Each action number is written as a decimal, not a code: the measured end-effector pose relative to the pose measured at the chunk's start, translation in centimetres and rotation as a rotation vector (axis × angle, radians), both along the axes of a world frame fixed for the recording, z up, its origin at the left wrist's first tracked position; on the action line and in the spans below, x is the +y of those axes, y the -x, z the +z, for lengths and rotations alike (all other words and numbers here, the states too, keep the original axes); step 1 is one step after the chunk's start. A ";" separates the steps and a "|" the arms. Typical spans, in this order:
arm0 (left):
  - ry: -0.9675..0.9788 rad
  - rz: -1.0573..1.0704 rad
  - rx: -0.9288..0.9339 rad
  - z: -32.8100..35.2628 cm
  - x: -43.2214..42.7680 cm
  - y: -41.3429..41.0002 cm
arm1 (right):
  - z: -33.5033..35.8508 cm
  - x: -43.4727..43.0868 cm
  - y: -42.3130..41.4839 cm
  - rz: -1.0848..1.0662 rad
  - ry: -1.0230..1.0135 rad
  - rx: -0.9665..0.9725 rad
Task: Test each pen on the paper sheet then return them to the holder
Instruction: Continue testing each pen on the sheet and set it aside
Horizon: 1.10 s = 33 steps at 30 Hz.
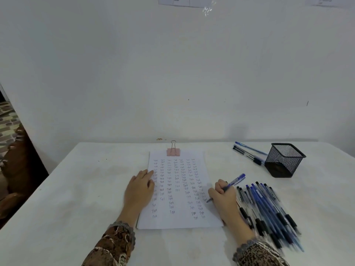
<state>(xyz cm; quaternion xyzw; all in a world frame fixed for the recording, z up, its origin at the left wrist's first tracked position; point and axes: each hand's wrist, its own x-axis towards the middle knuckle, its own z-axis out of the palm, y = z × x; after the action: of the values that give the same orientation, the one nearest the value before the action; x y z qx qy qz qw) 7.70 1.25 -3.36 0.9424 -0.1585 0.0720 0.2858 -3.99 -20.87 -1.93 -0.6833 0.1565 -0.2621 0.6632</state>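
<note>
Slanting tip down-left, a pen [234, 182] is pinched by right hand [224, 199]; paper [180, 222] is pressed by flat left hand [138, 186].

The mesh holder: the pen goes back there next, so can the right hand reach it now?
Probably yes: the holder stands on the right hand's side, beyond the pile of pens, its open top uncovered, with bare table between.

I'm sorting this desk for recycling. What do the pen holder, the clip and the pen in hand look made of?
The pen holder looks like black metal mesh, matte: its walls are see-through. The clip has a pink matte body and a shiny wire loop, likely painted steel. The pen seems glossy blue plastic, perhaps translucent.
</note>
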 end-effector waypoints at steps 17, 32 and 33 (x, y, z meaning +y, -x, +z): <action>-0.001 -0.014 0.000 -0.4 0.2 -0.2 | 0.9 0.6 0.6 0.001 0.117 0.045; -0.003 -0.033 0.001 0.0 0.2 -0.1 | 0.7 0.3 0.4 -0.064 0.123 0.051; 0.001 -0.032 0.003 0.0 0.2 0.0 | 0.7 0.3 0.4 -0.047 0.122 0.057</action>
<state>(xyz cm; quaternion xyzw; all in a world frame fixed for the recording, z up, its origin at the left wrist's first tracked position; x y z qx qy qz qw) 7.74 1.47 -3.35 0.9397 -0.1730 0.0662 0.2874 -4.34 -20.58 -1.26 -0.7260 0.1750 -0.2669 0.6091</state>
